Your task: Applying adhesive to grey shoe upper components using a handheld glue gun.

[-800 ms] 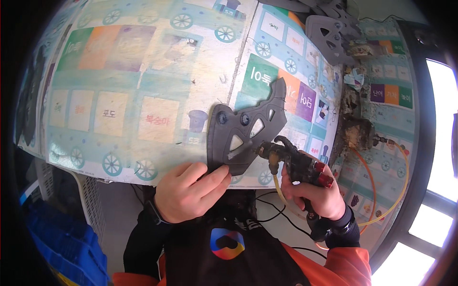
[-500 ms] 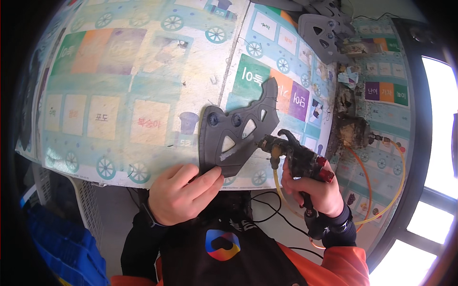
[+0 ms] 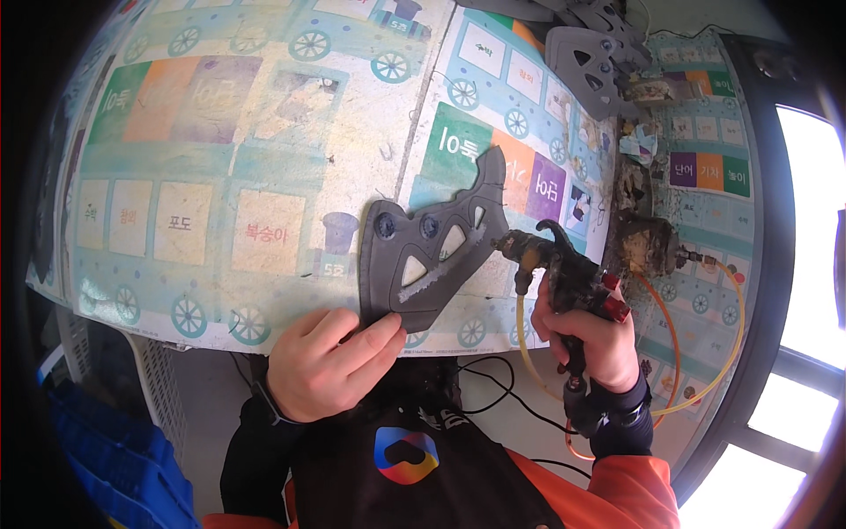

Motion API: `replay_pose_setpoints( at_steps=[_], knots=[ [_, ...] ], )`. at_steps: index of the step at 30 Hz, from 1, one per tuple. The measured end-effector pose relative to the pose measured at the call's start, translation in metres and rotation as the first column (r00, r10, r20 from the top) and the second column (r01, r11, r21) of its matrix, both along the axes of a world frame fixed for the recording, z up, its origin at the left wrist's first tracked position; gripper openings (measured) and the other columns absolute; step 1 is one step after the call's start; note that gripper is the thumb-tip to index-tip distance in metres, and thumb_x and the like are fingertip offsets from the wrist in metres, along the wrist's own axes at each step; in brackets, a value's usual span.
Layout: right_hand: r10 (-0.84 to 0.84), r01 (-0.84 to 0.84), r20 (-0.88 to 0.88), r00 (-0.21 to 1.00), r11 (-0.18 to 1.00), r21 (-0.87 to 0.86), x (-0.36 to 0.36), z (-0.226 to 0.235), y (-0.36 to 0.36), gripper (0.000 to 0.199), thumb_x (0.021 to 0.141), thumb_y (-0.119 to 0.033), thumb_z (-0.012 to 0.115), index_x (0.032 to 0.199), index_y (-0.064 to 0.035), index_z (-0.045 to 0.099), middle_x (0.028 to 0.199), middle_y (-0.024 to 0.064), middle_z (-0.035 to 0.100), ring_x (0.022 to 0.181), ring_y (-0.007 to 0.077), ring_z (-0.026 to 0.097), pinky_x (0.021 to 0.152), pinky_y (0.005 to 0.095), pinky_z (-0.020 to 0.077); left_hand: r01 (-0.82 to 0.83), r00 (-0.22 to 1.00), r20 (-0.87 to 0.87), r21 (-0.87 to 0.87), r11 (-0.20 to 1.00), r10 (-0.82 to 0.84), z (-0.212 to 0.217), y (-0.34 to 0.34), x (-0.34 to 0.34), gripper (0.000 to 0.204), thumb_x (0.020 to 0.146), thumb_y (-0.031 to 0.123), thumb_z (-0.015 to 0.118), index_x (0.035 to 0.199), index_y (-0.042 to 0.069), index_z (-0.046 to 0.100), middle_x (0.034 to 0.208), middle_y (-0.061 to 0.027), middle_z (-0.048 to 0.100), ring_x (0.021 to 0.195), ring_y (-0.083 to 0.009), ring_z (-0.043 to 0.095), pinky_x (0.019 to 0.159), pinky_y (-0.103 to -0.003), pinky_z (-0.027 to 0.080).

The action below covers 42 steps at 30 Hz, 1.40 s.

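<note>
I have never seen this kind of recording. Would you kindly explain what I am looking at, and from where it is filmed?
There is no machine here: these are a person's two bare hands, seen from a wide fisheye camera worn on the head, looking down. The curved edges come from its lens.

The left hand has its fingers on the lower end of a flat, dark grey piece with cut-out openings. The right hand grips a dark, stained, gun-shaped tool with red knobs, its tip toward the piece.

Beneath lies a worn printed sheet with pastel train drawings. Similar grey pieces lie at the upper right.
</note>
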State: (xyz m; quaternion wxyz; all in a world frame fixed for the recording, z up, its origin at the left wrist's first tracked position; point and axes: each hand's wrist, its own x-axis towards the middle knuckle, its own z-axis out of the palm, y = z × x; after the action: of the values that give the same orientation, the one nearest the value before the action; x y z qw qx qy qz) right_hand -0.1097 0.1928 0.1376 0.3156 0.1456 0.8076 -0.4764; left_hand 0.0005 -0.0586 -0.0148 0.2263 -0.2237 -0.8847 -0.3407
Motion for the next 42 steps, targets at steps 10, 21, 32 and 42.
replay_pose_setpoints(
  at_steps=[10, 21, 32, 42],
  knots=[
    [-0.003, 0.002, -0.075, 0.997, 1.0, -0.022, -0.013, -0.003, -0.004, 0.02, 0.08, -0.003, 0.057, 0.099, 0.004, 0.061, 0.069, 0.0107, 0.06, 0.046, 0.0118, 0.046, 0.048, 0.0271, 0.0353, 0.01, 1.0, 0.012, 0.013, 1.0, -0.01, 0.001, -0.001, -0.001, 0.015, 0.078, 0.01, 0.077, 0.093, 0.009, 0.078, 0.109, 0.0018, 0.072, 0.08, -0.0155, 0.056, 0.06, -0.026, 0.049],
    [0.03, -0.024, 0.064, 0.997, 0.995, -0.101, -0.015, -0.004, 0.001, 0.028, 0.087, 0.004, 0.064, 0.114, 0.0028, 0.064, 0.082, 0.0068, 0.066, 0.056, 0.0095, 0.055, 0.048, 0.0237, 0.0411, 0.007, 1.0, 0.012, 0.029, 1.0, -0.007, 0.001, -0.001, -0.001, 0.014, 0.078, 0.009, 0.079, 0.092, 0.008, 0.078, 0.109, 0.0014, 0.071, 0.08, -0.0152, 0.056, 0.06, -0.027, 0.049],
    [0.012, -0.007, 0.116, 0.993, 0.999, -0.041, -0.007, -0.003, 0.002, 0.033, 0.086, 0.003, 0.065, 0.118, 0.0005, 0.062, 0.085, 0.0043, 0.067, 0.057, 0.0093, 0.056, 0.05, 0.0233, 0.0416, 0.014, 1.0, 0.008, 0.037, 0.999, -0.015, 0.0, -0.001, -0.001, 0.012, 0.079, 0.009, 0.08, 0.091, 0.008, 0.078, 0.108, 0.0012, 0.071, 0.079, -0.0152, 0.056, 0.058, -0.027, 0.048],
    [0.057, -0.047, 0.101, 0.993, 0.994, -0.102, -0.01, 0.001, -0.011, 0.032, 0.084, 0.005, 0.064, 0.116, 0.0, 0.062, 0.085, 0.0046, 0.067, 0.057, 0.0099, 0.056, 0.05, 0.0236, 0.0419, -0.005, 1.0, -0.012, 0.045, 0.999, 0.006, -0.001, -0.001, 0.0, 0.013, 0.078, 0.008, 0.078, 0.091, 0.008, 0.078, 0.107, 0.002, 0.071, 0.078, -0.0146, 0.056, 0.058, -0.026, 0.048]
  ],
)
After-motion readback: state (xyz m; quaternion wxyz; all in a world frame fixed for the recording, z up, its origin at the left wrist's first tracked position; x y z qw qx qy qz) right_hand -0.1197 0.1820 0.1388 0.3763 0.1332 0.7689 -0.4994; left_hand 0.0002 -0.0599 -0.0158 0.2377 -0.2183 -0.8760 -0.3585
